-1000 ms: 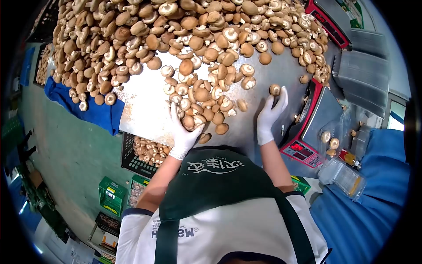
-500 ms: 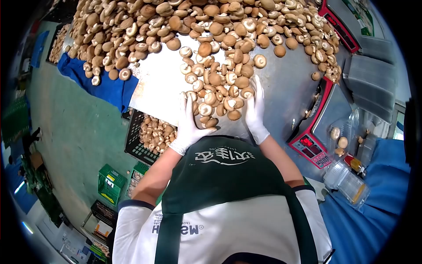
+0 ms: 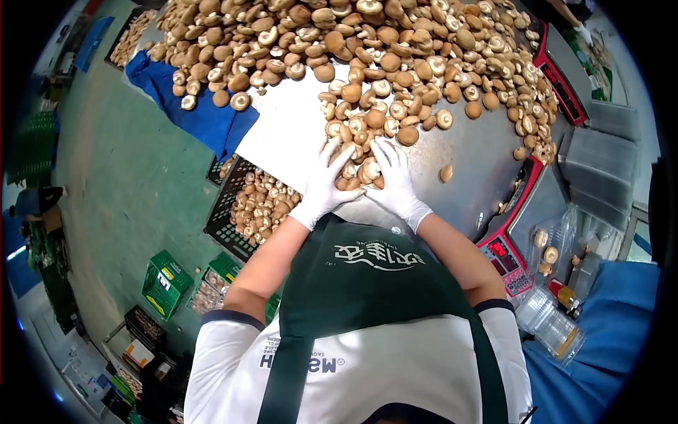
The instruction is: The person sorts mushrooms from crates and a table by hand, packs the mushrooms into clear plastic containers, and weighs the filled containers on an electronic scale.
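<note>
Both my hands wear white gloves and rest on the metal table, cupped from two sides around a few shiitake mushrooms (image 3: pixel 368 172). My left hand (image 3: pixel 329 182) touches them from the left, fingers apart and thumb stretched inward. On the other side my right hand (image 3: pixel 397 180) has its fingers spread against the same mushrooms, its thumb near the left one. More brown-capped shiitake, some with pale stems up, lie just beyond my fingertips and run into a large heap (image 3: pixel 311 35) at the far side.
A white sheet (image 3: pixel 279 138) and a blue cloth (image 3: pixel 187 102) lie left of my hands. Below them stands a black crate (image 3: pixel 229 205) of mushrooms. At right are a red scale (image 3: pixel 503 258), clear plastic trays (image 3: pixel 551 321) and another scale (image 3: pixel 561 85). Green crates (image 3: pixel 166 283) stand on the floor.
My hands have drawn closer together, narrowing around the nearest mushrooms. The strip of mushrooms between them is shorter and more bunched. The whole view has shifted somewhat.
</note>
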The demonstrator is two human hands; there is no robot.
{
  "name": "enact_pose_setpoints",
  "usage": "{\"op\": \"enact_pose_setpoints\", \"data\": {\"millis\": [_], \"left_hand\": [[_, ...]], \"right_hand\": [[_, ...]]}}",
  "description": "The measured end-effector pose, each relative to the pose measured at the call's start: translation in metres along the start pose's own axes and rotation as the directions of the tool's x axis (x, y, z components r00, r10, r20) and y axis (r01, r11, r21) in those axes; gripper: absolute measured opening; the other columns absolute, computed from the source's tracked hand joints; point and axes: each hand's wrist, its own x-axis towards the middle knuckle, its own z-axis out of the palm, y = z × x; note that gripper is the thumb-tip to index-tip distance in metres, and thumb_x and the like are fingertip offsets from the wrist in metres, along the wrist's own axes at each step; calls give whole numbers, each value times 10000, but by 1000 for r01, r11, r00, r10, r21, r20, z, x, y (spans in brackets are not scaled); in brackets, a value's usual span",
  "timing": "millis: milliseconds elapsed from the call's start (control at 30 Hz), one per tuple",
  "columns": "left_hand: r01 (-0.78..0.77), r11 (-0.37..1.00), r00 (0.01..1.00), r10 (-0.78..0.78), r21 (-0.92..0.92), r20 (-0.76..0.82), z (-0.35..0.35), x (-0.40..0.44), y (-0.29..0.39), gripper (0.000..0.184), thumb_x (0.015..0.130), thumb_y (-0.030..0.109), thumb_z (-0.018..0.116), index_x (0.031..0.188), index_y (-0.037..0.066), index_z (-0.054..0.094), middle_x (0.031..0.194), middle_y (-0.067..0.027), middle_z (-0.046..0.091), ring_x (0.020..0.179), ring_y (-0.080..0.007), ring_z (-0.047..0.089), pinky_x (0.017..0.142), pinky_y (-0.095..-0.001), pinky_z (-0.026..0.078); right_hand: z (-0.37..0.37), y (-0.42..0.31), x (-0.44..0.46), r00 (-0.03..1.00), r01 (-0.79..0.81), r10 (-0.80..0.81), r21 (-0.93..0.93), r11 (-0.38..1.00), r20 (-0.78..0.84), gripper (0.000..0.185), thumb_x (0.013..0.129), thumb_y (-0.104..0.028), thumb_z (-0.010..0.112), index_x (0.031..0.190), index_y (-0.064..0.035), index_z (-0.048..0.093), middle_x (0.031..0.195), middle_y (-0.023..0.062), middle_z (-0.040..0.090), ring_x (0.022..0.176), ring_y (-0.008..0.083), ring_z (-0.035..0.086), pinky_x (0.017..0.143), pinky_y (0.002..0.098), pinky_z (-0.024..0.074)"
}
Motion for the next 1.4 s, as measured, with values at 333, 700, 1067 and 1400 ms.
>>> {"op": "enact_pose_setpoints", "data": {"millis": [333, 700, 1067, 1400], "left_hand": [[48, 998, 950, -35, 35, -311, -10, -53, -17, 749, 589, 246, 865, 1278, 162, 583, 1360, -178, 442, 1293, -421, 397, 1093, -551, 333], [548, 835, 769, -481, 45, -421, -55, -168, -20, 768, 777, 148, 762, 1453, 99, 399, 1558, -171, 222, 1423, -373, 255, 1161, -476, 251], [197, 978, 953, -174, 73, -249, -61, -21, -18, 893, 756, 166, 789, 1474, -8, 288, 1487, -236, 287, 1383, -385, 298, 1147, -458, 262], [-10, 983, 1000, 8, 186, 12, 4, 123, -16, 962, 702, 355, 817, 1498, 108, 338, 1381, -221, 460, 1215, -373, 493, 1046, -451, 391]], "right_hand": [[37, -45, 3, 990, 115, -127, 196, 974, 52, 908, 718, -321, 756, 1475, -70, 322, 1464, 168, 343, 1313, 430, 325, 1111, 516, 306], [80, -108, 34, 657, 454, -639, 467, 759, 400, 824, 755, -298, 745, 1472, -142, 370, 1519, 96, 338, 1308, 343, 412, 1099, 441, 371], [-35, 4, 1, 892, 20, 129, 323, 946, -433, 436, 774, -75, 677, 1199, -12, 609, 1156, 134, 601, 1135, 290, 545, 1002, 405, 433], [-35, 93, 35, 714, -341, 549, 469, 815, -434, 726, 810, -199, 734, 1434, -23, 407, 1387, 207, 491, 1299, 337, 463, 1090, 402, 369]]}}
